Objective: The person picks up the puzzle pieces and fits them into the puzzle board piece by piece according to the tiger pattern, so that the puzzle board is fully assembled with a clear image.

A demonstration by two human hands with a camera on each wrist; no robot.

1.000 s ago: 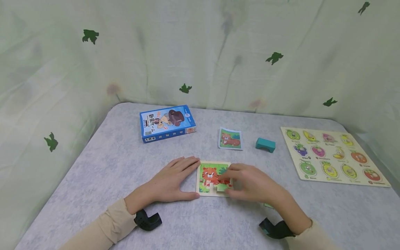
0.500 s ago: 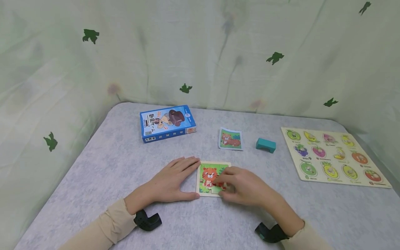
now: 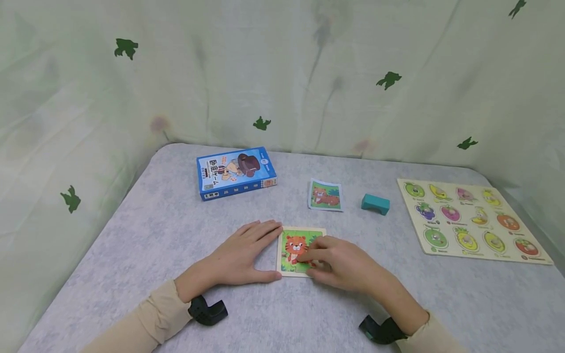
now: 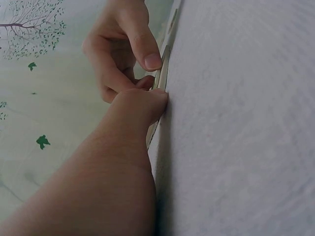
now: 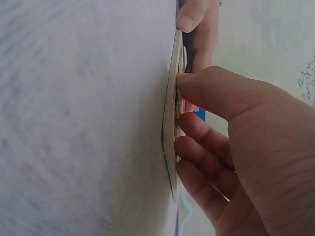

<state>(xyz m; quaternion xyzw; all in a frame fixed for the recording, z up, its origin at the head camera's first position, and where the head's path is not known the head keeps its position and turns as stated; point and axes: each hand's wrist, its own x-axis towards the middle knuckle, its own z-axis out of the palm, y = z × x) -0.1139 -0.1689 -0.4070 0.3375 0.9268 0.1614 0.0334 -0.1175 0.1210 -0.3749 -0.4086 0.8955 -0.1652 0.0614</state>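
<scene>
In the head view a small square jigsaw puzzle with an orange tiger on green lies flat on the table. My left hand spreads straight fingers at its left side, touching the upper corner with the fingertips and the lower one with the thumb. With bent fingers my right hand covers the puzzle's right part. It pinches a puzzle piece low in the picture, which looks nearly level with its neighbours. In the right wrist view the thumb and fingertips touch the top of the puzzle board; part of the piece is hidden.
Behind the puzzle lie a tiger picture card and a teal arch block. A blue game box sits at the back left. On the right is a wooden fruit board. A pale curtain hangs behind the table.
My right hand has moved slightly left and brought the piece down into the gap at the puzzle's lower middle. The white gap seen earlier is now covered. My left hand has stayed put.
</scene>
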